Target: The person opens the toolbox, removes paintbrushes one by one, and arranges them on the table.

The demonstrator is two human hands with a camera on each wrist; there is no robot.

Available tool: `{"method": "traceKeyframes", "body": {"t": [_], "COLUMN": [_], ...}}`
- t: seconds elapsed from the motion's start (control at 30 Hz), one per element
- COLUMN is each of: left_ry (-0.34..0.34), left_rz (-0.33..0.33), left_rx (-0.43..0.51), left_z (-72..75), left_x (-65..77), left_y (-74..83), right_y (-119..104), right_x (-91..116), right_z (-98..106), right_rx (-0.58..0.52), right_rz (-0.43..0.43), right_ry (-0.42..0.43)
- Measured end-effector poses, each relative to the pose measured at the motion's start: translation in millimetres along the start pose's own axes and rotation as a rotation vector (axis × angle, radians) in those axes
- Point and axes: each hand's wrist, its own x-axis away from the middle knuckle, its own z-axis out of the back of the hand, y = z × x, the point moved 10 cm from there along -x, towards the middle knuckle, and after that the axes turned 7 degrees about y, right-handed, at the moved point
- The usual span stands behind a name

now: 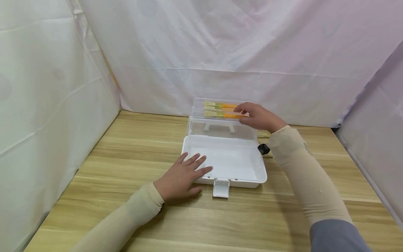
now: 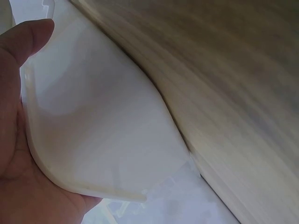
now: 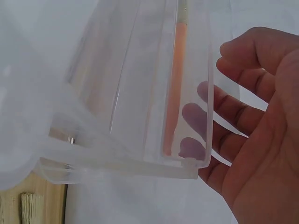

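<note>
Loose hands at the white box (image 1: 233, 161)

I see the left hand (image 1: 182, 177) resting on the box's near-left corner, fingers spread. Beyond the box's far edge, the right hand (image 1: 261, 116) bends its fingers loosely at the end of the clear tray (image 1: 198, 112), gripping nothing; orange-handled brushes (image 1: 228, 115) lie in the tray. I judge it light, stiff, smooth and crackable; I'd hold it by both end walls.
</note>
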Motion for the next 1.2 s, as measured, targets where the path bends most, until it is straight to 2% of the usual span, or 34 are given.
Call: {"method": "traceKeyframes", "body": {"t": [0.3, 0.7, 1.2], "left_ry": [0.006, -0.007, -0.016], "left_rz": [0.002, 0.005, 0.015], "left_rx": [0.007, 0.002, 0.002], "left_z": [1.4, 0.3, -0.9], "left_x": [-1.0, -2.7, -0.8], "left_y": [-1.2, -2.8, -5.1], "right_y": [1, 3, -9], "right_x": [-3, -5, -3], "right_z": [-9, -13, -20], "right_rx": [0.054, 0.076, 0.083], "right_rz": [-0.021, -0.033, 0.025], "right_ry": [-0.025, 0.001, -0.022]}}
